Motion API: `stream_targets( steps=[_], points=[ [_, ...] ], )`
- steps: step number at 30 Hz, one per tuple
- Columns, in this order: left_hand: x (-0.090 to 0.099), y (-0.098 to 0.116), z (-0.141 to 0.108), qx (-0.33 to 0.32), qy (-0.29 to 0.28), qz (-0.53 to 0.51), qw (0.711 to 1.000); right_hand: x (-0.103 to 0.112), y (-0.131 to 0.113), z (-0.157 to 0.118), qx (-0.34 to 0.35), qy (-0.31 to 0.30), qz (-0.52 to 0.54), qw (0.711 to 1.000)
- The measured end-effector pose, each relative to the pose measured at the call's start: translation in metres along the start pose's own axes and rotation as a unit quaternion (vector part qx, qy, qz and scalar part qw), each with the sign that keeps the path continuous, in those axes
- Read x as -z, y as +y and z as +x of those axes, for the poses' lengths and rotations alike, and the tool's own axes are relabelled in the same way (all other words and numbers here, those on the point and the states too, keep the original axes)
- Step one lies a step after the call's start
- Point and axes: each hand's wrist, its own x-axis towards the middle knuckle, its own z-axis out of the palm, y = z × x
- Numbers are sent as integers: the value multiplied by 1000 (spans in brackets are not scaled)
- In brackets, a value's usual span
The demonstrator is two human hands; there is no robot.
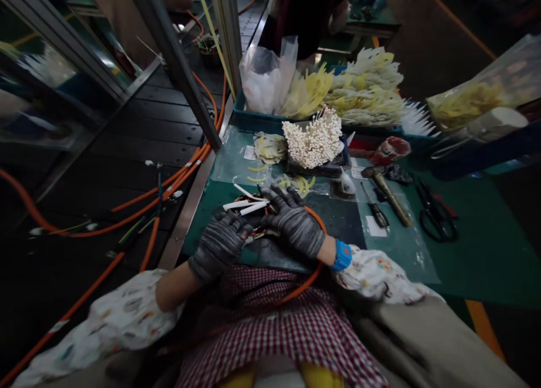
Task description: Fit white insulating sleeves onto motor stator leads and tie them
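Observation:
My left hand (220,242), in a grey fingerless-style glove, has its fingers curled against the near left side of a small round part with dark and coppery wires (244,198). Over its right side bends my right hand (298,222), gloved alike, fingers closed on it. Several white sleeves (249,206) stick out of the part to the left, between the hands. Most of the part is hidden by the gloves. An orange cable (316,216) curves out from behind the right hand, passes the wrist and runs down across the lap.
Beyond the hands are yellow strips (302,184) and a bundle of white-tipped sticks (313,140). At right lie a screwdriver (377,213), a hammer (393,199) and scissors (439,213). Bins (253,120) line the back. A metal post (177,67) and orange cables (169,194) stand left.

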Motion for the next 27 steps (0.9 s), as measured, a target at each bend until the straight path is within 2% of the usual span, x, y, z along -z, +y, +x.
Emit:
stream_targets(
  steps=[2, 4, 6, 10, 14, 18, 21, 23, 24, 27],
  points=[
    [-7, -1, -4, 0, 29, 6, 1000, -3, -1, -19, -28, 79, -10, 996],
    [-13, -6, -8, -11, 51, -11, 999, -5, -3, -38, -85, 151, -34, 984],
    [-12, -14, -10, -42, 60, -44, 996, -7, -5, -51, -145, 185, -69, 970],
    [7, -28, 3, -68, 75, -80, 992, -13, -5, -56, -190, 153, -124, 962],
    [20, -19, 26, -55, 89, -75, 992, -15, -4, -49, -204, 144, -103, 963],
    [6, 2, 44, -50, 97, -30, 994, 0, -6, -54, -201, 151, 25, 967],
    [-10, 8, 53, -105, 115, -16, 988, 15, -9, -62, -187, 126, 161, 961],
    [-17, 7, 59, -143, 102, -38, 984, 26, -10, -66, -182, 120, 218, 951],
    [-18, 5, 63, -154, 89, -52, 983, 32, -11, -67, -181, 136, 229, 947],
    [-8, 1, 74, -160, 36, -96, 982, 53, -12, -71, -154, 236, 227, 932]
  ],
)
